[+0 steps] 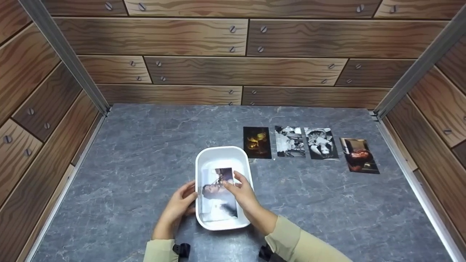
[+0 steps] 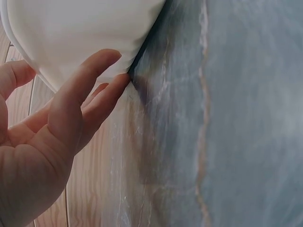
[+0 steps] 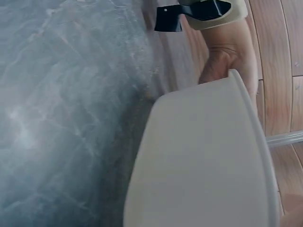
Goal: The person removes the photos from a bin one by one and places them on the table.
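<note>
Fingers [image 2: 90,90] of the left hand [image 1: 178,208] lie nearly straight against the outer wall of the white tub [image 1: 204,160], near the bench's [image 1: 145,153] front edge. Right hand [image 1: 243,193] reaches into the tub, fingertips on the photo [image 1: 217,203] lying inside; whether its grip pinches it I cannot tell. Four photos [image 1: 309,145] lie in a row toward the back right corner.
</note>
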Demonstrator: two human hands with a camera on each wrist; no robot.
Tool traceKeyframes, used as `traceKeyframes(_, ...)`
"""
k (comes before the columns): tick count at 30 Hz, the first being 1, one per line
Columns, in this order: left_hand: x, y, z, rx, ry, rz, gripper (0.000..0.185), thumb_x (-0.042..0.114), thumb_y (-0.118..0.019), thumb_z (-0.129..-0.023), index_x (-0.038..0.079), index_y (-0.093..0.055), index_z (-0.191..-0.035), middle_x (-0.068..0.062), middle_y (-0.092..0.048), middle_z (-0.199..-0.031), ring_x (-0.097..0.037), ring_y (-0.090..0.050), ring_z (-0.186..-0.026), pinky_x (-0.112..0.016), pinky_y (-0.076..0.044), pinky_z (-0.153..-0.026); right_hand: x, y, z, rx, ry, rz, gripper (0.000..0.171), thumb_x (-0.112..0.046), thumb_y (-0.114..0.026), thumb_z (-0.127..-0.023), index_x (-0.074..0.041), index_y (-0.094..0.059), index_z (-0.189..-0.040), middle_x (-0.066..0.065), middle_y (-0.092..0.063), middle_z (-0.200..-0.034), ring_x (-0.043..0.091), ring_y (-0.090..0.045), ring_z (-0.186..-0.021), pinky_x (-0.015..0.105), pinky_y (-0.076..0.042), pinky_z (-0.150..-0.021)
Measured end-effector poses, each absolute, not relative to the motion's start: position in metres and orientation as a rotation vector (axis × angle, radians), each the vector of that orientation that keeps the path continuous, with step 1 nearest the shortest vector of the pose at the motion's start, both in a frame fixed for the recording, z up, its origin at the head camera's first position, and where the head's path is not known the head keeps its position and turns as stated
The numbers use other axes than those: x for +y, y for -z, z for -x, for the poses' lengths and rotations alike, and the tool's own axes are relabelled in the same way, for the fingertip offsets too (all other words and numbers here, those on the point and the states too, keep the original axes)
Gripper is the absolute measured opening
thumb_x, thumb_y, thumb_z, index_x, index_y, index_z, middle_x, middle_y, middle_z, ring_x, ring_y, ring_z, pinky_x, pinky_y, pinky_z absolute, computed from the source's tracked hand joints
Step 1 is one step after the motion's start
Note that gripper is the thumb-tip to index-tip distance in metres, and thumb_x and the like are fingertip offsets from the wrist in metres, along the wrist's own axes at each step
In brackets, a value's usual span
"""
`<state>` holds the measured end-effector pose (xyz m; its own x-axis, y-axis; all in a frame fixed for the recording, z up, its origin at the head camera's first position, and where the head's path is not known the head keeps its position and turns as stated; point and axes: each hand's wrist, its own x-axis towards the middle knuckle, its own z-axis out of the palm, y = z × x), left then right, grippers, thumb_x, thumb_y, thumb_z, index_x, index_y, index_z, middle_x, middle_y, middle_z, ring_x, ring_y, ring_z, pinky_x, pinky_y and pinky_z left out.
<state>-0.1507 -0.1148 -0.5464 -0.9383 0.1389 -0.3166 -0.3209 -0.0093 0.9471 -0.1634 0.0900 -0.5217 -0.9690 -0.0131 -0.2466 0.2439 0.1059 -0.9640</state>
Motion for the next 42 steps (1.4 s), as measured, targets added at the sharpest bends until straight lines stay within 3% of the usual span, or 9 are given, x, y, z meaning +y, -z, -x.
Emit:
traceKeyframes(5, -0.116, 0.546, 0.15, 1.943, -2.036, 0.19, 0.053, 0.006, -0.05, -0.098, -0.005, -0.032, -0.147, -0.031, -0.036, -0.148, -0.038, -0.051, -0.125, -0.041, -0.059, -0.081, 0.083, 0.531, 0.161, 2.331, 1.786, -0.296, 0.067, -0.019, -0.067, -0.089, 0.007, -0.038, -0.142, 0.033, -0.039, -0.141, 0.048, -0.041, -0.127, 0.054, -0.042, -0.104)
traceKeyframes(10, -0.116, 0.546, 0.151, 1.933, -2.038, 0.186, 0.053, 0.006, -0.05, -0.098, -0.004, -0.032, -0.147, -0.031, -0.037, -0.147, -0.036, -0.053, -0.123, -0.041, -0.059, -0.082, 0.077, 0.536, 0.161, 2.418, 1.637, -0.4, 0.068, -0.023, -0.071, -0.086, 0.0, -0.041, -0.143, 0.028, -0.041, -0.142, 0.044, -0.045, -0.125, 0.056, -0.037, -0.105)
traceKeyframes(19, -0.116, 0.545, 0.154, 1.925, -2.03, 0.203, 0.054, 0.007, -0.051, -0.098, -0.003, -0.033, -0.147, -0.029, -0.037, -0.148, -0.033, -0.053, -0.122, -0.038, -0.059, -0.081, 0.071, 0.535, 0.172, 2.465, 1.485, -0.452, 0.068, -0.02, -0.07, -0.085, 0.004, -0.042, -0.142, 0.03, -0.038, -0.141, 0.046, -0.035, -0.132, 0.054, -0.031, -0.111)
traceKeyframes(36, -0.116, 0.546, 0.153, 1.956, -2.005, 0.223, 0.053, 0.007, -0.052, -0.097, -0.002, -0.035, -0.147, -0.029, -0.039, -0.147, -0.038, -0.05, -0.127, -0.038, -0.06, -0.076, 0.07, 0.537, 0.172, 2.413, 1.556, -0.491, 0.068, -0.007, -0.061, -0.076, 0.002, -0.045, -0.141, 0.028, -0.037, -0.142, 0.043, -0.035, -0.131, 0.05, -0.037, -0.104)
traceKeyframes(42, -0.115, 0.547, 0.151, 1.941, -2.019, 0.221, 0.053, 0.006, -0.052, -0.097, -0.003, -0.034, -0.147, -0.03, -0.038, -0.148, -0.037, -0.049, -0.127, -0.038, -0.06, -0.076, 0.073, 0.538, 0.171, 2.439, 1.552, -0.44, 0.061, -0.006, -0.059, -0.075, 0.003, -0.052, -0.135, 0.026, -0.043, -0.138, 0.039, -0.043, -0.124, 0.044, -0.041, -0.097)
